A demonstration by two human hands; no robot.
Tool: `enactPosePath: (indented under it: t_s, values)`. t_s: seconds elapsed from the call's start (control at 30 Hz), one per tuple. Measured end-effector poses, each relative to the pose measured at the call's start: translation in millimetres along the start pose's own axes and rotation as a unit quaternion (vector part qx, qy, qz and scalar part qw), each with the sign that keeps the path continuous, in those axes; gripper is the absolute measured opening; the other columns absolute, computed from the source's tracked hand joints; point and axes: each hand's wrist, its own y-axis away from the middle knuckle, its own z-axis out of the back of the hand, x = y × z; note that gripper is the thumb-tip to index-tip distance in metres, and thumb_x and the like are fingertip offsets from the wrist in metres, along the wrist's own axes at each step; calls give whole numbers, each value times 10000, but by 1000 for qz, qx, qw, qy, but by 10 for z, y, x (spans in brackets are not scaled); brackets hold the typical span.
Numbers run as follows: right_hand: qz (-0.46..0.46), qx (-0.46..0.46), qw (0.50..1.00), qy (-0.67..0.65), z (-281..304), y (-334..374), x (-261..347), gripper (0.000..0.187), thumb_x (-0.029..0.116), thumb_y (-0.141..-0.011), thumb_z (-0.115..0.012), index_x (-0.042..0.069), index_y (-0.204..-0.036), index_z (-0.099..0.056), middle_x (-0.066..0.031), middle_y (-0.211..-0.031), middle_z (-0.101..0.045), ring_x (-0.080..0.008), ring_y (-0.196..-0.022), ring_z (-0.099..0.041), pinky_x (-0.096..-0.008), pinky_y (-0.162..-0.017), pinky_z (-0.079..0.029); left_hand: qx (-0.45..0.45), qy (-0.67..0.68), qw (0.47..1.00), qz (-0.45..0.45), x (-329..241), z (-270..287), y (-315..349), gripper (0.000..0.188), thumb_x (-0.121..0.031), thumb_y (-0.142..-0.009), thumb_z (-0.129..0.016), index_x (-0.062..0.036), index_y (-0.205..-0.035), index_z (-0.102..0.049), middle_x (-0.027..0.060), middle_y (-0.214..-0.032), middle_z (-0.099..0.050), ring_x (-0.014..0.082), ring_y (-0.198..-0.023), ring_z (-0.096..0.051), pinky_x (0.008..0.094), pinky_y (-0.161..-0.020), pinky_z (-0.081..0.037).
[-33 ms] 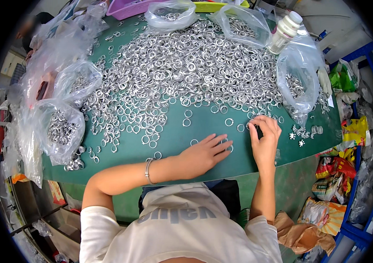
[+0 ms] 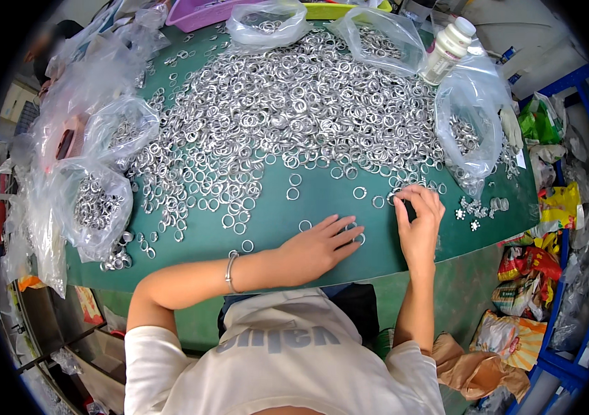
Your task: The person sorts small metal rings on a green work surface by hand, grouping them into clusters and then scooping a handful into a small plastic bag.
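Observation:
A large heap of silver metal rings (image 2: 294,97) spreads over the green tabletop (image 2: 273,228). My left hand (image 2: 314,250) lies low over the near part of the table, fingers spread, with rings (image 2: 360,238) showing at its fingertips. Near the heap's front right edge, my right hand (image 2: 419,214) pinches a ring (image 2: 391,198) between thumb and index finger; the fingertips partly cover it. A few single rings (image 2: 360,193) lie between the heap and my hands. To the right of my right hand sits a cluster of small flower-shaped metal pieces (image 2: 473,209).
Clear plastic bags of rings stand at the left (image 2: 97,207), back (image 2: 267,31) and right (image 2: 471,138). A white bottle (image 2: 448,52) is at the back right, a purple tray (image 2: 197,15) at the back. Blue shelving (image 2: 564,360) and colourful packages (image 2: 512,339) are beyond the table's right edge.

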Motion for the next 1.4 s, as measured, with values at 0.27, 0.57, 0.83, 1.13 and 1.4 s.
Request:
enactPosePath:
  t_s: [0.27,0.57,0.83,1.13,1.4]
  values:
    - [-32,-7,999,4,10,142,42,265,71,-742,-755,52,-990,-661,-110,-1169,-553,-318,-1098,-490,-428,-915,-380,-15,-31,999,-8,-150,44,51,481,-188,-896,-593,-4,-1328,-489,165,-1481,-370,385,-1383,-317,572,-1098,-294]
    - [-13,-9,1000,10,111,209,-25,219,61,-774,-713,42,-988,-670,-126,-1216,-550,-348,-1151,-480,-441,-976,-367,-1,-65,995,74,-154,67,405,496,-217,-877,-638,-28,-1320,-519,166,-1492,-353,388,-1382,-309,578,-1083,-295]
    - [0,43,999,28,49,391,194,242,50,-806,-666,4,-1043,-650,-134,-1248,-525,-359,-1182,-462,-456,-981,-346,-11,-33,992,120,-227,62,502,502,-163,-855,-659,-17,-1315,-521,177,-1489,-346,401,-1384,-301,576,-1090,-284]
    - [25,17,994,107,54,373,184,222,116,-833,-676,3,-1024,-673,-131,-1193,-556,-352,-1141,-487,-462,-963,-349,-27,-46,991,124,-208,127,594,444,-145,-874,-626,24,-1273,-532,197,-1405,-429,394,-1352,-344,547,-1100,-290]
    - [-6,26,999,30,107,327,224,288,131,-846,-671,7,-1105,-649,-149,-1244,-529,-353,-1188,-460,-473,-975,-349,-81,4,989,124,-255,181,512,396,-84,-857,-628,53,-1221,-557,215,-1371,-452,393,-1332,-382,560,-1095,-295]
